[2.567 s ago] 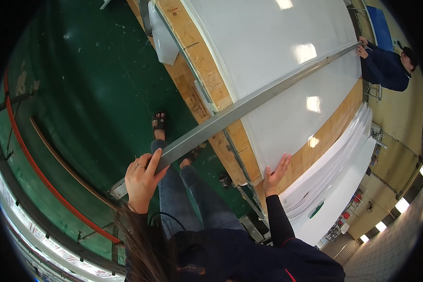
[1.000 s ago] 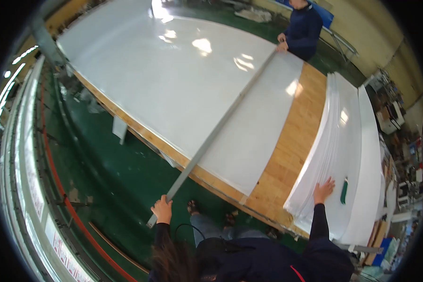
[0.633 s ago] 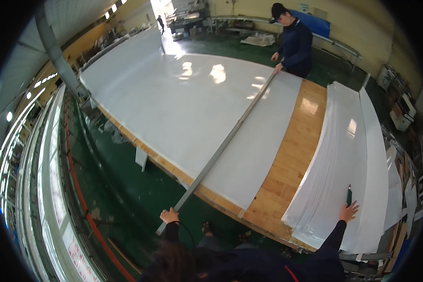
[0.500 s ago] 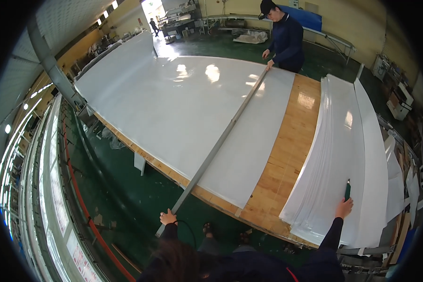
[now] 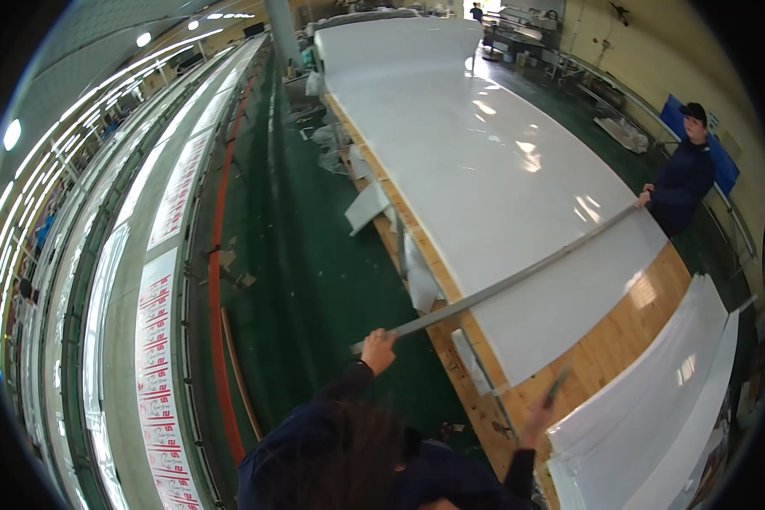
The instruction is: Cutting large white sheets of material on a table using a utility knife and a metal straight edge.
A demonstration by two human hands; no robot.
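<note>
metal bar (image 5: 518,279) is laid slantwise across the white sheet (image 5: 472,183) on the worktop (image 5: 610,342), near end overhanging the edge above the green floor (image 5: 302,280). that end is gripped by the left hand (image 5: 379,350). a slim hand tool (image 5: 557,387) is grasped in the right hand (image 5: 535,422), pointed upward by the bare wood strip; both are blurred, so whether the wood is touched cannot be told. the bar's far end is held by a co-worker's hands (image 5: 643,198) at the opposite edge. stack of white sheets (image 5: 654,399) is set beyond the wood strip, to the right of the tool. the white sheet is curved upward at its far end.
</note>
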